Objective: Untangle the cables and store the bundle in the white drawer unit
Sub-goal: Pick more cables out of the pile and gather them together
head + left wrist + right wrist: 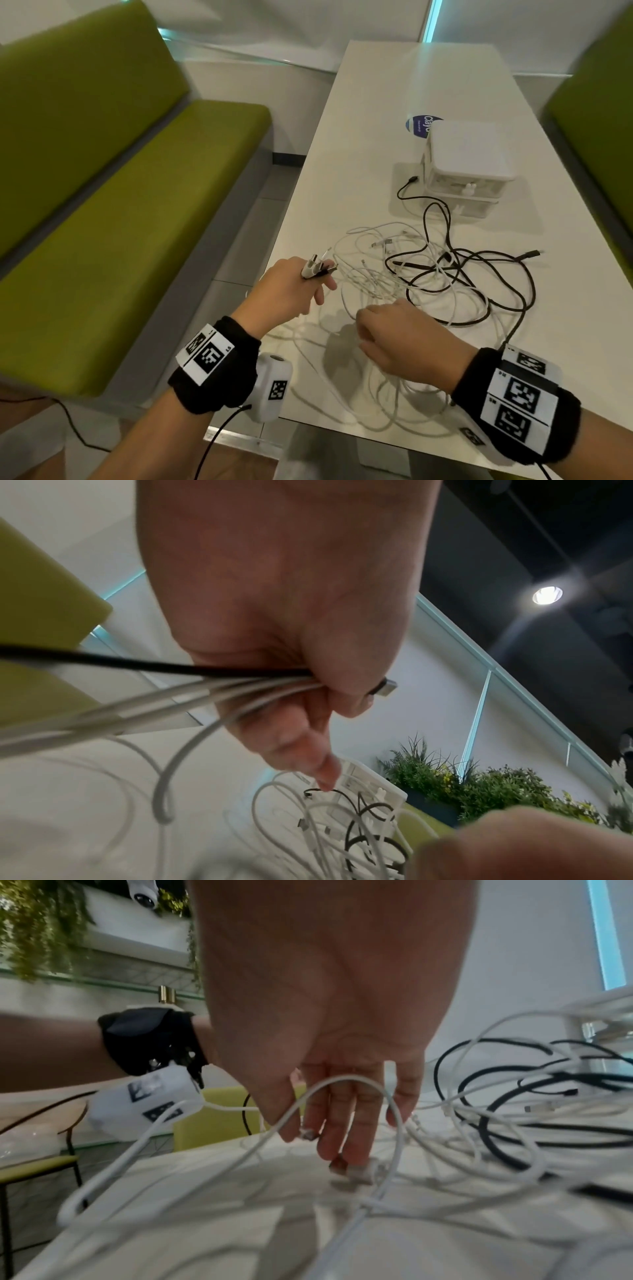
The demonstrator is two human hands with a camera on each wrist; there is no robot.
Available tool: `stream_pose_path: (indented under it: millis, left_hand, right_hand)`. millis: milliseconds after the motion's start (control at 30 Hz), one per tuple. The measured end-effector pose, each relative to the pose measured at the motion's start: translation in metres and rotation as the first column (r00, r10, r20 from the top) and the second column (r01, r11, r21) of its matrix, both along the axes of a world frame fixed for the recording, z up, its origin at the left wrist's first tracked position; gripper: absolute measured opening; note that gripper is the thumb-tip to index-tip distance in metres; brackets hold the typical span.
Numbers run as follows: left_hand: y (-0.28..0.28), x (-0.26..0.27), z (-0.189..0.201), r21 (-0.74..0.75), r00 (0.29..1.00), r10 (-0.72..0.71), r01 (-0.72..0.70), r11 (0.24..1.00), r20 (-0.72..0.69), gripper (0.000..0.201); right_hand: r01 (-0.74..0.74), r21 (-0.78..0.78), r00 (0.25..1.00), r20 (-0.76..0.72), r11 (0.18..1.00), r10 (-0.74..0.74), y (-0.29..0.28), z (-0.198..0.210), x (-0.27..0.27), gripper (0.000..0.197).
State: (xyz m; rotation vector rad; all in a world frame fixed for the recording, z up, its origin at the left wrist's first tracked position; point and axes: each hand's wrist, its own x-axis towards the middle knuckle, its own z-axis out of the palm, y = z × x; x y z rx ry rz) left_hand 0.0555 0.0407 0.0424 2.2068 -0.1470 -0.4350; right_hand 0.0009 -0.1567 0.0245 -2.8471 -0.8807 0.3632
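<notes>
A tangle of white and black cables [428,274] lies spread over the white table [370,120]. My left hand [320,277] is raised near the table's left edge and grips several cable ends [315,267], their plugs sticking up past the fingers. The left wrist view shows a black lead and white leads [260,681] clamped in that hand [329,696]. My right hand [373,329] hangs over the near part of the tangle. Its fingers [342,1139] point straight down, tips at a white plug [358,1173] on the table. The white drawer unit [469,161] stands behind the cables, drawers closed.
A round blue label [418,125] lies behind the drawer unit. Green benches flank the table, one on the left [137,212] and one on the right [603,113]. Cable loops trail to the table's near edge [342,421]. Bare tabletop stretches beyond the drawer unit.
</notes>
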Motion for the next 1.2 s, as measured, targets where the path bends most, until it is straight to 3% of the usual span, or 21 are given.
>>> stream_pose_path:
  millis: [100, 167, 367, 567, 667, 767, 900, 967, 1067, 1133, 1200]
  left_hand:
    - [-0.006, -0.002, 0.005, -0.204, 0.999, 0.019, -0.028, 0.979, -0.047, 0.035]
    - [-0.011, -0.003, 0.007, -0.257, 0.999, 0.013, -0.02, 0.966, -0.03, 0.035]
    - [-0.034, -0.013, 0.018, -0.127, 0.987, -0.13, 0.142, 0.982, 0.098, 0.035]
    - [-0.056, -0.024, 0.029, -0.221, 0.978, -0.173, 0.196, 0.955, 0.119, 0.032]
    - [-0.058, -0.022, 0.028, -0.167, 0.972, -0.202, 0.221, 0.961, 0.123, 0.023]
    - [-0.056, -0.018, 0.021, -0.101, 0.962, -0.248, 0.26, 0.96, 0.117, 0.019]
    - [-0.053, -0.014, 0.012, -0.135, 0.986, -0.112, 0.129, 0.983, 0.121, 0.034]
    - [-0.052, -0.011, 0.01, -0.241, 0.993, 0.03, 0.0, 0.97, 0.118, 0.041]
    - [-0.053, -0.007, 0.013, -0.447, 0.967, 0.236, -0.17, 0.878, 0.097, 0.045]
    - [-0.05, -0.004, 0.02, -0.494, 0.939, 0.323, -0.227, 0.839, 0.117, 0.047]
    - [-0.043, 0.001, 0.028, -0.517, 0.92, 0.367, -0.25, 0.819, 0.136, 0.048]
  right_hand:
    - [0.144, 0.22, 0.99, -0.029, 0.965, -0.141, -0.004, 0.017, 0.005, 0.015]
    - [0.219, 0.367, 0.974, -0.032, 0.904, -0.223, -0.009, 0.027, 0.01, 0.01]
    - [0.42, 0.694, 0.892, -0.194, 0.585, -0.409, -0.02, 0.048, 0.024, 0.004]
    - [0.442, 0.811, 0.891, -0.35, 0.384, -0.288, -0.026, 0.048, 0.024, 0.011]
    - [0.445, 0.848, 0.888, -0.374, 0.289, -0.268, -0.028, 0.041, 0.02, 0.012]
    - [0.439, 0.863, 0.884, -0.366, 0.248, -0.291, -0.023, 0.034, 0.014, 0.014]
    - [0.549, 0.82, 0.815, -0.483, 0.163, -0.32, -0.014, 0.026, 0.005, 0.022]
    - [0.627, 0.743, 0.777, -0.573, 0.234, -0.261, -0.01, 0.023, -0.003, 0.037]
    - [0.612, 0.547, 0.725, -0.677, 0.571, -0.129, -0.004, 0.026, -0.017, 0.057]
    - [0.505, 0.483, 0.695, -0.719, 0.715, -0.005, -0.001, 0.031, -0.025, 0.041]
    - [0.405, 0.502, 0.747, -0.663, 0.764, 0.04, -0.003, 0.037, -0.026, 0.034]
